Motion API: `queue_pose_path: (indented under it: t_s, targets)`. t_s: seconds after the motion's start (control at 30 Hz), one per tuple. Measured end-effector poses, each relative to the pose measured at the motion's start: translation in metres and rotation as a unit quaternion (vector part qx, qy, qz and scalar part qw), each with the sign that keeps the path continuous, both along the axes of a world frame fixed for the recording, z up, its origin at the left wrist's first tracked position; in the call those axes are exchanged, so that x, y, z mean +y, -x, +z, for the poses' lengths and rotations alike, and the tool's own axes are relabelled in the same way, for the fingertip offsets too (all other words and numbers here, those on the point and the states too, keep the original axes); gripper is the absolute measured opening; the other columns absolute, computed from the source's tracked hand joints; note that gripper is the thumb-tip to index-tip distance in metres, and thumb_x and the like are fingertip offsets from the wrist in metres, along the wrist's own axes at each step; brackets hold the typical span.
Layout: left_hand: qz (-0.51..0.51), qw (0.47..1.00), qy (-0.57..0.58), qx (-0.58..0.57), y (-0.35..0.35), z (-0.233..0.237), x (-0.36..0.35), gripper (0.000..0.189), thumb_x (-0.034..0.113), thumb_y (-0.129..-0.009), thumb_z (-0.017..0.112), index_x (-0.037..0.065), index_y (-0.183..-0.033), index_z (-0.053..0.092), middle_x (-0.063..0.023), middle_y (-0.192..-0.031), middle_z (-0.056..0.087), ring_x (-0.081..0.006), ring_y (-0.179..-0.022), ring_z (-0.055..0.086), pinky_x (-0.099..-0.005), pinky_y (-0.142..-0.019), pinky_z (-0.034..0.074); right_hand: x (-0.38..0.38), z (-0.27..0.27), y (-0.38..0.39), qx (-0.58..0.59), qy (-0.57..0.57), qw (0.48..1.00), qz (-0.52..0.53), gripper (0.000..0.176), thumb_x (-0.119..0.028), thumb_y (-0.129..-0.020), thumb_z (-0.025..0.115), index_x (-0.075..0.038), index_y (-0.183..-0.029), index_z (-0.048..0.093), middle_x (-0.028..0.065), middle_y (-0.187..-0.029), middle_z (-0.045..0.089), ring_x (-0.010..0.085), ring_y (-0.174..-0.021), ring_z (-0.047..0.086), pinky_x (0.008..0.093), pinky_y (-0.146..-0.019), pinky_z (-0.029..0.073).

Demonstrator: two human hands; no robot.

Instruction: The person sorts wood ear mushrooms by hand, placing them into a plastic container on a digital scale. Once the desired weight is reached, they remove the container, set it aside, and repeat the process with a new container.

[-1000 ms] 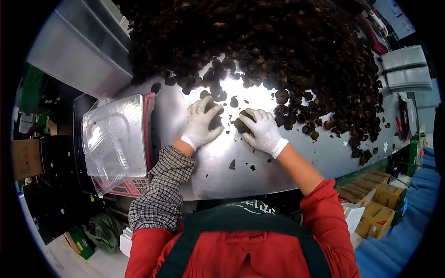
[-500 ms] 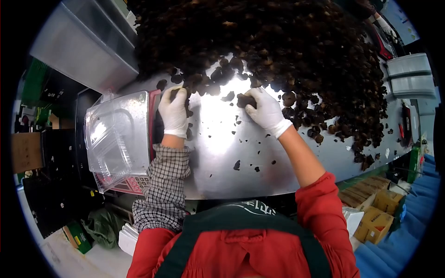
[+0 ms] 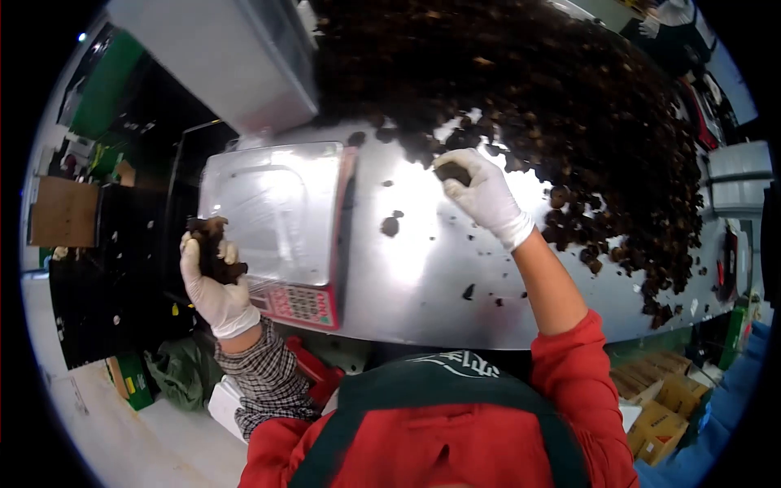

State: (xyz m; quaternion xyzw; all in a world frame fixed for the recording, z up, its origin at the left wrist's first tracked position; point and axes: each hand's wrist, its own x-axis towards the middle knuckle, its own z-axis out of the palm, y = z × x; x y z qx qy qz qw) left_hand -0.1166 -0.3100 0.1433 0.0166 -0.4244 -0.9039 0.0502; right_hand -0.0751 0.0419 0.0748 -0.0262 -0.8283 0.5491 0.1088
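Observation:
My left hand (image 3: 215,293), in a white glove, is off the left side of the scale (image 3: 272,211). Its fingers are closed around a clump of dark brown wood ear mushrooms (image 3: 210,248). My right hand (image 3: 486,195), also gloved, is over the metal table at the near edge of the mushroom heap (image 3: 521,73). Thumb and fingers there curl round a dark mushroom piece (image 3: 452,172). Clear plastic shows faintly by the scale's near-left corner; its shape is hard to make out.
A tall, translucent grey bin (image 3: 220,61) stands behind the scale. Crumbs and small pieces lie on the metal table (image 3: 407,301). Clear containers (image 3: 740,175) are stacked at the right. A co-worker's gloved hand (image 3: 651,26) shows at the upper right. Cardboard boxes (image 3: 659,427) stand below right.
My left hand has swung left from the heap's edge, across to the scale's far side, carrying a clump of mushrooms. My right hand stays by the heap. The view has turned left.

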Motion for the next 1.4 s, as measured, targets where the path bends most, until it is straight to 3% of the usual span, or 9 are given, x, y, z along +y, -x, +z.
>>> queue_pose_path:
  t_s: [0.13,0.37,0.67,0.8,1.07,1.17,1.23,1.33,1.4]
  targets:
    - [0.117,0.986,0.104,-0.053,0.002,-0.009,-0.034,0.012,0.013,-0.092,0.057,0.006,-0.101,0.059,-0.012,-0.096,0.066,-0.013,-0.068,0.057,-0.0228,-0.056,0.046,-0.128,0.045,0.033,0.075,0.088,0.967,0.225,0.025,0.001,-0.076,0.058,-0.005,-0.1,0.064,0.0124,-0.091,0.061,0.0207,-0.087,0.061,0.0322,-0.08,0.052]
    - [0.116,0.913,0.389,-0.023,0.018,-0.026,-0.044,0.008,0.008,-0.091,0.058,0.003,-0.096,0.061,-0.0025,-0.084,0.064,-0.0091,-0.07,0.057,-0.0202,-0.061,0.046,-0.26,0.031,0.063,0.131,-0.296,0.92,0.22,0.034,-0.031,-0.073,0.069,-0.005,-0.094,0.065,0.0146,-0.095,0.06,0.031,-0.095,0.059,0.0406,-0.085,0.047]
    - [0.092,0.542,0.807,0.214,0.002,0.003,-0.02,0.033,0.017,-0.075,0.076,0.003,-0.103,0.066,-0.0119,-0.112,0.063,-0.0296,-0.105,0.055,-0.039,-0.091,0.043,-0.039,-0.036,0.038,0.001,-0.258,0.965,-0.045,0.035,-0.013,-0.08,0.065,-0.014,-0.115,0.063,0.0124,-0.111,0.059,0.0275,-0.094,0.061,0.0377,-0.083,0.051]
    - [-0.035,0.713,0.644,0.277,-0.022,0.02,0.037,0.022,0.004,-0.075,0.072,0.001,-0.096,0.066,-0.0124,-0.101,0.065,-0.0288,-0.094,0.058,-0.035,-0.082,0.046,0.019,-0.052,0.01,-0.182,-0.382,0.905,-0.058,0.038,-0.018,-0.08,0.065,-0.014,-0.118,0.062,0.013,-0.119,0.054,0.0282,-0.104,0.059,0.0376,-0.089,0.05]
    - [-0.141,0.576,0.787,0.171,-0.03,-0.14,0.154,0.036,0.019,-0.083,0.063,0.004,-0.116,0.056,-0.0162,-0.111,0.054,-0.0336,-0.098,0.057,-0.0406,-0.082,0.05,0.053,-0.079,-0.014,-0.119,-0.071,0.976,-0.167,0.017,-0.011,-0.083,0.067,-0.004,-0.098,0.063,0.0064,-0.099,0.06,0.0174,-0.082,0.059,0.0289,-0.074,0.049]
    - [-0.159,0.615,0.759,0.146,-0.016,-0.159,0.15,0.021,0.014,-0.087,0.06,0.002,-0.104,0.061,-0.0128,-0.099,0.059,-0.0271,-0.084,0.061,-0.0375,-0.076,0.051,0.061,-0.054,-0.035,-0.133,0.01,0.978,-0.16,0.014,-0.009,-0.084,0.065,-0.003,-0.096,0.063,0.0025,-0.089,0.06,0.0091,-0.076,0.054,0.0231,-0.067,0.046]
    - [-0.153,0.777,0.606,0.078,-0.027,-0.146,0.15,0.019,0.013,-0.089,0.058,0.001,-0.103,0.061,-0.011,-0.092,0.061,-0.0232,-0.078,0.06,-0.0357,-0.071,0.051,0.05,-0.028,-0.05,-0.146,0.041,0.976,-0.154,0.014,-0.008,-0.084,0.064,-0.003,-0.097,0.062,0.0028,-0.086,0.059,0.0089,-0.073,0.053,0.0225,-0.064,0.047]
    - [-0.335,0.9,0.186,-0.21,-0.045,-0.126,0.146,0.02,0.016,-0.094,0.052,0.002,-0.106,0.059,-0.0078,-0.09,0.063,-0.0178,-0.075,0.059,-0.0331,-0.062,0.051,0.002,-0.028,-0.065,-0.002,0.05,0.997,-0.064,0.016,-0.001,-0.085,0.059,-0.002,-0.1,0.059,0.0024,-0.086,0.055,0.0095,-0.074,0.053,0.023,-0.065,0.048]
    - [-0.38,0.848,-0.098,-0.358,-0.058,-0.115,0.153,0.026,0.022,-0.097,0.045,0.002,-0.109,0.057,-0.0082,-0.094,0.063,-0.0187,-0.072,0.062,-0.0289,-0.056,0.051,-0.036,0.0,-0.067,0.041,-0.057,0.995,0.069,0.019,-0.01,-0.081,0.063,-0.004,-0.098,0.059,0.0106,-0.091,0.058,0.0213,-0.081,0.059,0.0322,-0.074,0.05]
